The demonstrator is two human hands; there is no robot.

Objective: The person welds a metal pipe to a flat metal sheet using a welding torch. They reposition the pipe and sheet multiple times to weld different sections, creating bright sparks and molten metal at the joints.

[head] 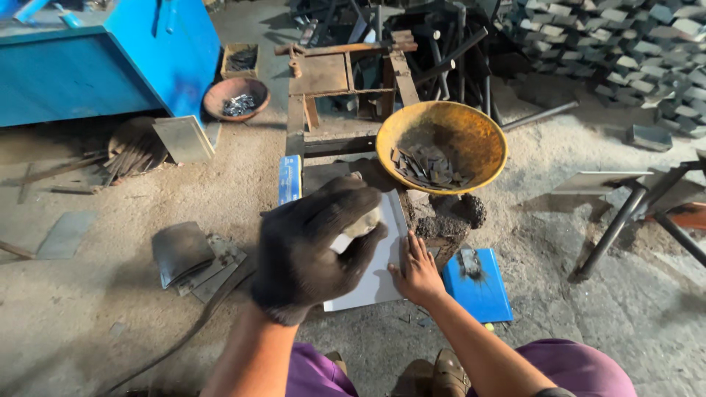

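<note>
A person is sitting low over a dusty workshop floor (95, 309), the gloved left hand (312, 246) curling shut around a small pale lump (360, 224), seemingly a marking piece, pressing it against a white sheet (379, 276) at the centre. The bare right hand (418, 273), at 5 o'clock from the sheet, is lying open and flat on its edge, apparently pinning it steady. A yellow bowl (471, 129) holding grey metal offcuts (428, 165) is sitting at 1 o'clock, within easy reach.
</note>
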